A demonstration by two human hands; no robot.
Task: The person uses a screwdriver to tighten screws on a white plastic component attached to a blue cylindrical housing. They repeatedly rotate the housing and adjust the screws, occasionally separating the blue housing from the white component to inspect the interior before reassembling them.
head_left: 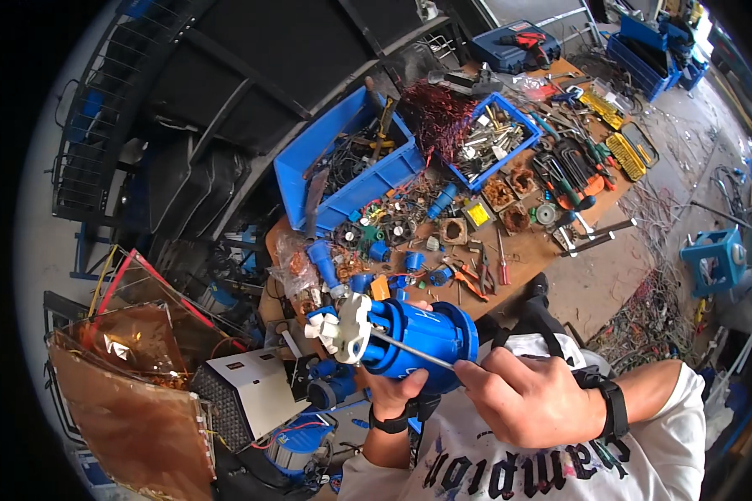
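A blue cylindrical motor-like housing [430,336] is held up in front of my chest, tilted on its side. A white lobed part [355,327] and a smaller white impeller-like piece [322,332] sit at its left end. My left hand [403,391] grips the housing from below, the thumb along its near side. My right hand [522,399] is closed on a thin metal rod [411,350]. The rod crosses the housing's near side, and its tip reaches the gap beside the white lobed part. Whatever handle the rod has is hidden in my fist.
Beyond the housing, a wooden table [522,265] carries pliers [468,280], a red-handled screwdriver [502,265] and several blue fittings. A large blue bin [351,200] and a smaller blue bin [497,171] stand farther back. Cut wires [656,313] litter the floor at right.
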